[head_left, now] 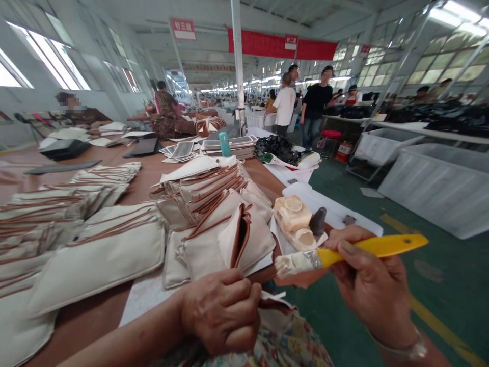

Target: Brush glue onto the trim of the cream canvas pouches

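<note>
1 pale fabric piece with brown edging [273, 302] is being pinched by the left hand [221, 311], curled nearly shut, over the edge of the brown work table [145, 165], while the right hand [369, 290] is gripping a yellow-handled brush [376, 246] firmly, its white-crusted bristles pointing toward the stacked canvas pouches [206, 219]. Green floor [439, 285] is lying open to the right, beyond the table edge.

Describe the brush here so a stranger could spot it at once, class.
Beside the brown workbench stacked with cream canvas pouches, find the person's right hand. It holds a flat brush, whose bright yellow handle and caked white bristles stand out from the pouches.
</note>
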A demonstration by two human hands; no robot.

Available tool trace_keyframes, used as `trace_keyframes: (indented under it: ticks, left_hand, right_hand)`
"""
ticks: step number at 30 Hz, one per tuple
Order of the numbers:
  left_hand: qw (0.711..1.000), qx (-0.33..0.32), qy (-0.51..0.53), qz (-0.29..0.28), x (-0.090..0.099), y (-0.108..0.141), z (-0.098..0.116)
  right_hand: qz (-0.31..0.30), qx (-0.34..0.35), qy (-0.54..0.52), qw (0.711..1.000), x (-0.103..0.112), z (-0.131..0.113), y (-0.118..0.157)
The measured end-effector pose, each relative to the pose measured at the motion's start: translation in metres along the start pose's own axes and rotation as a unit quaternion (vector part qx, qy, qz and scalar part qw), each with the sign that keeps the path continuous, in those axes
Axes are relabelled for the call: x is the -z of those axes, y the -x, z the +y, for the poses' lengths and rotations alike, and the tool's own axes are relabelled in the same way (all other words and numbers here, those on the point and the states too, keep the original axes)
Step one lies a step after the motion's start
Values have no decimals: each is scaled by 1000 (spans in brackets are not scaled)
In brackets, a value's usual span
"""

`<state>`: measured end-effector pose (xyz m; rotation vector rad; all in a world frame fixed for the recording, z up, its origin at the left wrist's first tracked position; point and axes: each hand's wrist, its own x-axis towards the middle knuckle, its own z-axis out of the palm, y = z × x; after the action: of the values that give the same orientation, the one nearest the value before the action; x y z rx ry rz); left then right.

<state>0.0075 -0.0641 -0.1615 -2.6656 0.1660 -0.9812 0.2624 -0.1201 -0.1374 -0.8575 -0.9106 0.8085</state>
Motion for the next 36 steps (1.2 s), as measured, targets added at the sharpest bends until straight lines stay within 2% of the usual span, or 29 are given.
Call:
trace_keyframes:
  ticks: [4, 9, 11, 16, 18, 21, 22, 25, 28, 31, 34, 36]
  left_hand:
    - [1000, 23, -7, 5, 2, 5, 5]
    - [997, 66, -11, 24, -2, 9, 8]
    - [996, 83, -15, 24, -4, 8, 10]
    - [993, 113, -8, 40, -6, 10, 15]
    - [993, 115, -9, 39, -7, 11, 18]
    - [992, 121, -24, 29, -7, 11, 20]
    - [991, 125, -31, 25, -6, 11, 20]
    - [988, 149, -43, 8, -2, 7, 20]
    - [986, 160, -38, 12, 0, 6, 21]
    - [988, 150, -41, 16, 1, 7, 22]
    - [989, 140, -51, 19, 1, 6, 24]
    - [988, 147, -54, 13, 2, 5, 25]
  right_hand:
    - [-98, 22, 98, 990, -2, 6, 17]
    - [-195, 32, 117, 973, -8, 10, 31]
    - [-212, 42, 147, 965, -6, 7, 37]
    - [-192, 93, 219, 952, 11, -11, 44]
    - [-155, 96, 216, 959, 15, -17, 39]
    - [-98, 111, 192, 970, 8, -16, 31]
    - [-104, 109, 177, 973, 4, -13, 31]
    - [-174, 81, 162, 968, -4, -5, 35]
    - [-200, 70, 200, 957, 4, -7, 41]
    - [-146, 77, 197, 967, 14, -12, 36]
    - [-66, 77, 157, 982, 10, -8, 28]
    - [-88, 53, 127, 987, 1, -2, 26]
